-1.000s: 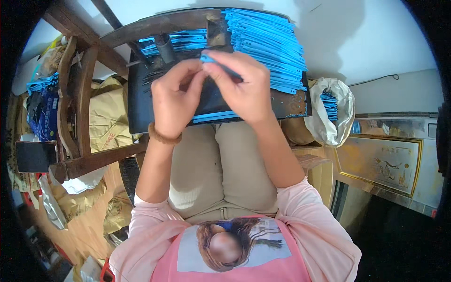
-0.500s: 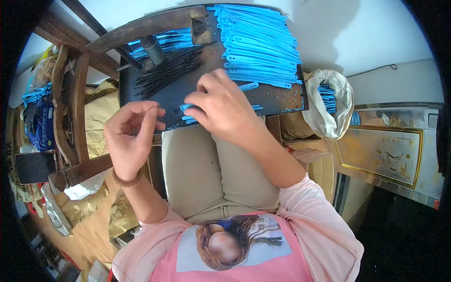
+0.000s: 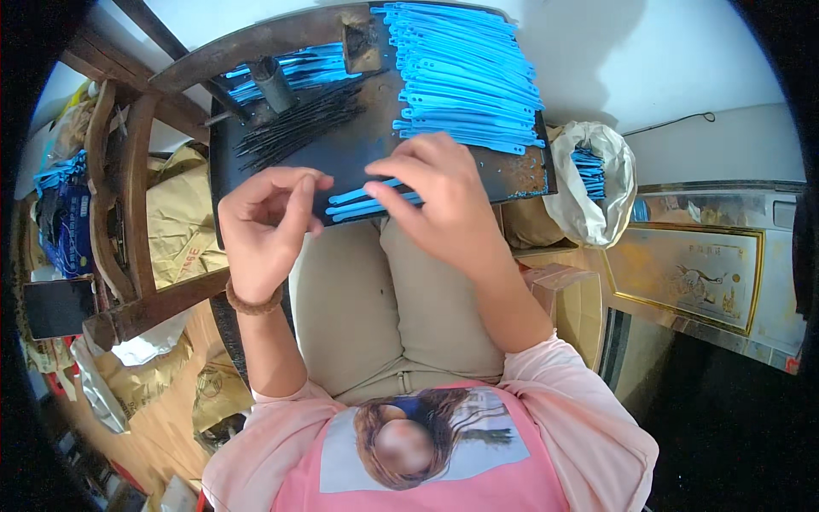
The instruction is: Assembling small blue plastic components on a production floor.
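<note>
My left hand [image 3: 266, 226] hovers over the front left of a dark tray [image 3: 328, 162]. Its thumb and forefinger are pinched together; anything between them is too small to make out. My right hand [image 3: 444, 196] is over the tray's front edge, thumb and fingers apart, and nothing shows gripped in it. Just below its fingertips lie several flat blue plastic strips [image 3: 367, 207], side by side along the front edge and partly hidden by the hand. Beyond my left hand is a loose bundle of thin black rods [image 3: 303, 128].
A big stack of blue strips [image 3: 469, 77] fills the tray's far right. More blue strips [image 3: 311, 66] lie behind a metal post [image 3: 273, 85] on a wooden frame [image 3: 256, 47]. A white sack [image 3: 618, 171] with blue pieces stands at right; wooden rails [image 3: 141, 196] flank the left.
My right hand has let go of a blue strip, which now rests with the others at the front edge, and has shifted right. My left hand has moved slightly right, still pinched.
</note>
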### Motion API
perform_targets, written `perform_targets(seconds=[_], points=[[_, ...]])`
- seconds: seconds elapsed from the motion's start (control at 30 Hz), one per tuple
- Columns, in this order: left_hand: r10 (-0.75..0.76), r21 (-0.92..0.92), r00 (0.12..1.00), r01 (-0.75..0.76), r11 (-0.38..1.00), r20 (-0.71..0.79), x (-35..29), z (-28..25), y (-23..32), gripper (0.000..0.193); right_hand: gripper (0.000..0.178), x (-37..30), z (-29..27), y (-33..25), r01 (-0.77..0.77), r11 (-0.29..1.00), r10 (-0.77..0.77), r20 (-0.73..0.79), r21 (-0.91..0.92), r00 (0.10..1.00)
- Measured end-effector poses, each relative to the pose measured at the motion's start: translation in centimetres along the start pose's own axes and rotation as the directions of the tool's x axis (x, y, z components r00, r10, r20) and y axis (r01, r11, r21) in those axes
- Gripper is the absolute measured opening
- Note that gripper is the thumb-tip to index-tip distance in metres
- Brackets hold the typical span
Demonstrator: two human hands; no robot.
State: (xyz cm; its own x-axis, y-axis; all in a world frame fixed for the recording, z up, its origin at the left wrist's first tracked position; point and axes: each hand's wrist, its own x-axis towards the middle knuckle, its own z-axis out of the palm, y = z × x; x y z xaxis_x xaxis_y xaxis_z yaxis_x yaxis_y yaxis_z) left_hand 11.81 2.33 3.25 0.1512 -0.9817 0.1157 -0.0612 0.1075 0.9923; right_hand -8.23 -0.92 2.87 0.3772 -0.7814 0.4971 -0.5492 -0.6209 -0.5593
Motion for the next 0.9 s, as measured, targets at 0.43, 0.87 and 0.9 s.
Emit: perform_targets(seconds=[0.43,0.87,0.9], points=[[0.011,-0.159,0.976,-0.046,0.986,-0.216,0.6,0.2,0.8,0.017,0.008,0.4,0.3,-0.1,0.056,0.985,-0.013,-0.255,0.163,0.967],[0.061,-0.311,0.978,-0.122,0.942,-0.199,0.7,-2.6,-1.2,0.027,0.013,0.6,1.4,-1.7,0.106,0.973,-0.049,-0.268,0.204,0.962],[0.016,-0.283,0.982,-0.071,0.957,-0.190,0.5,-2.2,-1.0,0.016,0.013,0.5,1.3,-1.8,0.107,0.972,-0.050,-0.263,0.207,0.963]])
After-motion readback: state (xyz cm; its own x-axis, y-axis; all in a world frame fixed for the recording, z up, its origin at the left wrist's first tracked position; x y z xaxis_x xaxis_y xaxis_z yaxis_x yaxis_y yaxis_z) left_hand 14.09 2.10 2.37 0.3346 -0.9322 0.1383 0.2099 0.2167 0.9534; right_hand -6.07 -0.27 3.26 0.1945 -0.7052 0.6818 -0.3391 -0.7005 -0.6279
